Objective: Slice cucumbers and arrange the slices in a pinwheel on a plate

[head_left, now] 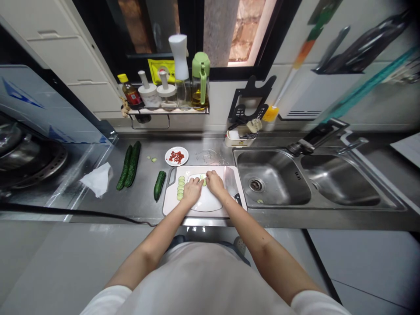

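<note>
In the head view, take the cutting board [171,202] as landmark, with the white plate [207,204] lying on it. Find the cucumber slice [204,182] at the plate's far part, over the board. See the right hand [215,183] bent inward above the board, fingertips at that slice; cannot tell whether pinched shut. See the left hand [192,191] just beside, fingers close together above the plate; cannot tell whether gripping anything. For good placing, probably best to handle slices by the edges, press lightly, lay each flat and keep wrists off those already down. Better also to keep forearms clear of the knife [238,199] at the board's right edge. Note thin, moist-looking pale discs in an overlapping row of slices [180,188] on the board's left side, smooth glossy plate, matt board, and, left of the board, a bumpy dark-green cucumber piece [159,185], blunt and cylindrical. Beyond the board, notice small red pieces [176,157] heaped on a round dish [167,156].
</note>
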### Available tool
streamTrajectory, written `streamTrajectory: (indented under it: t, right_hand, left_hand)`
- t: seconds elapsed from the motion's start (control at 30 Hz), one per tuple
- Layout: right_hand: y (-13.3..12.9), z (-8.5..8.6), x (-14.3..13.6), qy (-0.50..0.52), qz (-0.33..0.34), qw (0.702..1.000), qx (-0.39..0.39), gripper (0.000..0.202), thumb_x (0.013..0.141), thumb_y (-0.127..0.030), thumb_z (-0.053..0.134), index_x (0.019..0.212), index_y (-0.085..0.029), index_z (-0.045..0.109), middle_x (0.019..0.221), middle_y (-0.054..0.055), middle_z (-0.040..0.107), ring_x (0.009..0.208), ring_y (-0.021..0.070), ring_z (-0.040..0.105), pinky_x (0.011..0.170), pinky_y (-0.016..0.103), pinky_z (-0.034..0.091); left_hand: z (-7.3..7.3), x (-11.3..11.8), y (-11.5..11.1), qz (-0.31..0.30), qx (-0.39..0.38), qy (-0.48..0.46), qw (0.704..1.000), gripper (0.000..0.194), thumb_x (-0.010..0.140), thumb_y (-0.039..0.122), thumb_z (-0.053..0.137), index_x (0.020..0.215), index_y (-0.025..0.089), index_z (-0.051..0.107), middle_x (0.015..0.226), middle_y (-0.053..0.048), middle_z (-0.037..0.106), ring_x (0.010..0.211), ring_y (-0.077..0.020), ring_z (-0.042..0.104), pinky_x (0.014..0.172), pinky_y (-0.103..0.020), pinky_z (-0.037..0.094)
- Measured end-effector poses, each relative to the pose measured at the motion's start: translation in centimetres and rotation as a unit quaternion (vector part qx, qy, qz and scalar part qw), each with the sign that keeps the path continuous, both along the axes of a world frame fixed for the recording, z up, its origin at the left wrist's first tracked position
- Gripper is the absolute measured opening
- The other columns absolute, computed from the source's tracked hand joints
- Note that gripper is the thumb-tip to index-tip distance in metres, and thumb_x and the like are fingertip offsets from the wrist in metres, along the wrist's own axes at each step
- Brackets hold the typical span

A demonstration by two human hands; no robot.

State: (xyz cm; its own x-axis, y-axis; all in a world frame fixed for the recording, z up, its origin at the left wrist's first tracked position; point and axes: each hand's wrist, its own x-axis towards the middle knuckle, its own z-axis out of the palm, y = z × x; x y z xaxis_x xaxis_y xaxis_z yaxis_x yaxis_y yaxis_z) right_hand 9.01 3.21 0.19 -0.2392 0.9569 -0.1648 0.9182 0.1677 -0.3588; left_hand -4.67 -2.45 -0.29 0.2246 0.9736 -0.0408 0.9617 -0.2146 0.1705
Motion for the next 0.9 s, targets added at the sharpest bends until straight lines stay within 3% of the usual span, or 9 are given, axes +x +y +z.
streamTrajectory:
  t: [0.9]
  right_hand:
    - [-0.37, 0.34, 0.60, -0.033, -0.056, 0.998, 0.002, 0.021, 0.096, -0.027, 0.045, 0.111, -0.020, 0.058, 0.110, 0.011, 0.060, 0.091, 0.0208, 0.060, 0.075, 0.029, 0.040]
  left_hand:
    - [0.30, 0.13, -0.05, -0.007, 0.001, 0.021, 1.000, 0.042, 0.095, 0.019, 0.037, 0.132, 0.028, 0.053, 0.119, -0.011, 0.053, 0.104, -0.0251, 0.046, 0.077, -0.033, 0.044]
